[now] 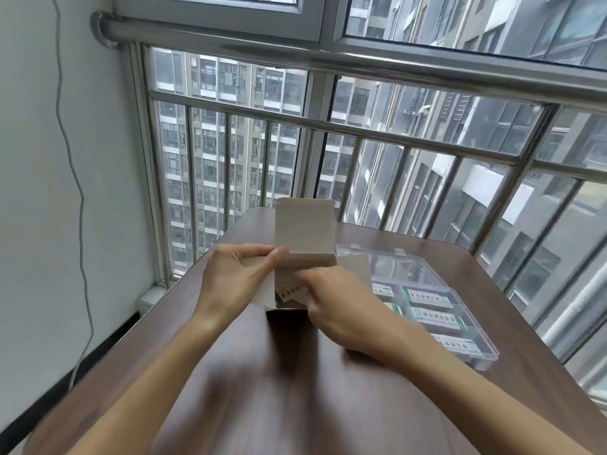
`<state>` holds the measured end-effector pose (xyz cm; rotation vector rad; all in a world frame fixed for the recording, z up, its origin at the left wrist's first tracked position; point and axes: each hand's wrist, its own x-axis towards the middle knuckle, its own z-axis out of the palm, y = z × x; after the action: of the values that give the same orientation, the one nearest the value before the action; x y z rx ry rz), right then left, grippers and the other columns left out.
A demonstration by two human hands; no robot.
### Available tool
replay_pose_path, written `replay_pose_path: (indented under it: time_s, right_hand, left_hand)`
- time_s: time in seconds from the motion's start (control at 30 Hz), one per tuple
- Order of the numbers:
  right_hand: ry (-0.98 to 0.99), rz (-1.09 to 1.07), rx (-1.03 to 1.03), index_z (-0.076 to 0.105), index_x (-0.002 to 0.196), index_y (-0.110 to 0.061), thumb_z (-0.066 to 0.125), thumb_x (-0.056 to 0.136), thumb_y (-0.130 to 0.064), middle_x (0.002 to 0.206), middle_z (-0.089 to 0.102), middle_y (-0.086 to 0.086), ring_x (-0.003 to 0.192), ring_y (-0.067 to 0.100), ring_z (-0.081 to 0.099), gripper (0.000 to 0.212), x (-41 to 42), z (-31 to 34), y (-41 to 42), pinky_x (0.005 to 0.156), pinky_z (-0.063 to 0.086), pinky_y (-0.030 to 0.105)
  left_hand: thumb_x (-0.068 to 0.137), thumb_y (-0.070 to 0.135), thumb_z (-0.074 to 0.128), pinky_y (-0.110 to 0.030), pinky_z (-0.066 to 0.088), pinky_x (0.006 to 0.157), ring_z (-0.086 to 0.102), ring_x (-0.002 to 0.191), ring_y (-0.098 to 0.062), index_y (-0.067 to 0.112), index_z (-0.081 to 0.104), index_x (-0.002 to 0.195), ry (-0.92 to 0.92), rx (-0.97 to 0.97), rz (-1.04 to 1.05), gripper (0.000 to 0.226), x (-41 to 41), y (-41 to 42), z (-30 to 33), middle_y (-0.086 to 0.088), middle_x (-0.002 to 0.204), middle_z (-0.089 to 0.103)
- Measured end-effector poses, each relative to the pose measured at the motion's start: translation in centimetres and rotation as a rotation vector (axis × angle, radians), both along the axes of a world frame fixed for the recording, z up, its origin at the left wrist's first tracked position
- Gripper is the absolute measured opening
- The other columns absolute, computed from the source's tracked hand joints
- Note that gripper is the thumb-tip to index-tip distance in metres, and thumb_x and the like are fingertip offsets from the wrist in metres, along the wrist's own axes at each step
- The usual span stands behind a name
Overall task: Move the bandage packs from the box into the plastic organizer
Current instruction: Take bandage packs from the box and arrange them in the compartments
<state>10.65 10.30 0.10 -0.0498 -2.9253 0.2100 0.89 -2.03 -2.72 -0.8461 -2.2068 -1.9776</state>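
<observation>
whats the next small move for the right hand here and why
Probably pinch one pack and lift it out toward the organizer. The right hand is already reaching into the open box, blurred, where bandage packs show inside. The left hand holds the box's side flap. The clear plastic organizer sits open just to the right with packs already in its compartments.

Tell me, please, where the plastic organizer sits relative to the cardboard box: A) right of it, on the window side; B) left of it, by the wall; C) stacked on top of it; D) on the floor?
A: the plastic organizer lies on the table, right of the box, toward the window railing.
</observation>
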Motion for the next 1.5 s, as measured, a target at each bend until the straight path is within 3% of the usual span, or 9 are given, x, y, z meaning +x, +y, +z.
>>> replay_pose_path:
  time_s: [0.13,0.37,0.77,0.9,1.0,1.07,1.13,1.23,1.5]
  right_hand:
    - [-0.375,-0.085,-0.051,0.052,0.114,0.002,0.04,0.088,-0.006,0.124,0.055,0.024,0.112,0.038,0.052,0.03,-2.7,0.4,-0.4,0.092,0.045,0.036]
    - [-0.573,-0.147,-0.067,0.05,0.124,0.004,0.041,0.093,-0.007,0.131,0.049,0.022,0.121,0.033,0.045,0.034,-4.2,-0.1,-0.1,0.093,0.039,0.027]
    - [-0.372,-0.157,-0.079,0.05,0.119,-0.011,0.055,0.083,-0.009,0.115,0.057,0.011,0.105,0.03,0.055,0.037,-4.4,0.9,0.5,0.081,0.047,0.029]
    - [-0.406,-0.101,-0.112,0.05,0.105,-0.016,0.055,0.087,-0.016,0.096,0.05,0.003,0.088,0.021,0.048,0.019,-4.1,1.9,0.3,0.073,0.039,0.026]
    - [-0.379,-0.102,-0.12,0.045,0.09,-0.016,0.052,0.087,-0.011,0.093,0.047,0.005,0.087,0.021,0.046,0.009,-3.8,2.2,0.3,0.07,0.037,0.025]
    - [-0.347,-0.072,-0.148,0.052,0.103,-0.013,0.05,0.086,-0.006,0.095,0.05,0.008,0.087,0.022,0.048,0.019,-3.5,2.6,0.2,0.069,0.037,0.025]
    - [-0.322,-0.043,-0.171,0.053,0.116,-0.015,0.05,0.086,-0.005,0.09,0.054,0.006,0.08,0.022,0.05,0.032,-3.4,3.1,0.3,0.065,0.038,0.026]
    - [-0.272,-0.026,-0.214,0.06,0.094,-0.013,0.052,0.088,-0.008,0.072,0.055,0.003,0.066,0.02,0.05,0.012,-3.0,3.8,0.7,0.055,0.039,0.028]
    - [-0.125,-0.052,-0.512,0.057,0.113,-0.005,0.056,0.092,-0.014,0.114,0.064,0.011,0.102,0.024,0.063,0.023,-2.2,5.4,2.5,0.087,0.054,0.039]
  left_hand:
    - [0.066,0.05,0.071,-0.016,0.05,0.078,0.067,0.083,0.004,0.03,0.077,0.079,0.011,-0.004,-0.015,0.025,0.2,0.2,0.1,0.014,0.081,0.074]
    - [0.068,0.052,0.068,-0.026,0.05,0.074,0.067,0.077,0.0,0.029,0.078,0.078,0.059,-0.009,-0.048,0.027,0.7,0.1,-0.2,0.015,0.079,0.072]
    - [0.071,0.048,0.075,-0.04,0.055,0.085,0.07,0.083,-0.004,0.034,0.077,0.075,0.024,-0.023,-0.031,0.015,-0.2,0.7,0.1,0.013,0.081,0.075]
    - [0.071,0.049,0.075,-0.041,0.055,0.085,0.07,0.084,-0.005,0.049,0.073,0.07,0.015,-0.009,-0.029,0.002,-0.3,1.0,0.3,0.014,0.08,0.074]
    - [0.077,0.035,0.075,-0.038,0.055,0.087,0.071,0.083,-0.004,0.039,0.076,0.07,-0.017,-0.002,-0.033,0.009,-0.6,0.9,0.4,0.01,0.081,0.075]
    - [0.079,0.031,0.075,-0.034,0.055,0.087,0.07,0.083,-0.003,0.031,0.077,0.077,-0.057,-0.024,-0.034,0.003,-0.9,0.8,0.7,0.007,0.082,0.075]
    - [0.082,0.03,0.073,-0.024,0.054,0.078,0.07,0.079,-0.001,0.026,0.077,0.081,-0.082,-0.065,-0.057,0.006,-1.3,0.6,1.2,0.007,0.08,0.075]
    - [0.086,0.033,0.067,-0.014,0.045,0.058,0.064,0.062,0.002,0.019,0.078,0.087,-0.089,-0.125,-0.094,0.017,-1.6,0.5,2.2,0.005,0.074,0.074]
    - [0.093,0.035,0.058,-0.029,0.047,0.062,0.064,0.068,-0.016,0.014,0.076,0.09,-0.147,-0.262,-0.082,0.028,-3.2,0.7,2.8,-0.003,0.077,0.074]
